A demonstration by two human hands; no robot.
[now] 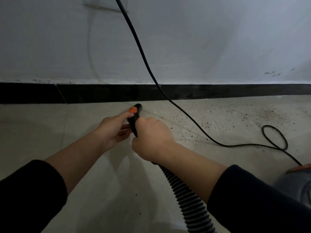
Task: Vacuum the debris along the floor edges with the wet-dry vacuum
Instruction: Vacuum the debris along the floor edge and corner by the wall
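Observation:
A black vacuum nozzle (135, 117) with an orange slider points at the black skirting (101, 93) where floor meets wall. My right hand (151, 140) grips the nozzle's rear end, where the ribbed grey hose (183, 194) leaves it toward the lower right. My left hand (114, 127) holds the nozzle from the left, thumb beside the orange slider. Dark crumbs of debris (207, 122) are scattered over the pale floor tiles to the right of the nozzle, thickest near the skirting at the right.
A black power cord (146, 64) hangs down the grey wall, crosses the debris and loops on the floor at the right (274, 137). A grey rounded body, probably the vacuum (296, 185), sits at the right edge. Pale floor tiles stretch to the left.

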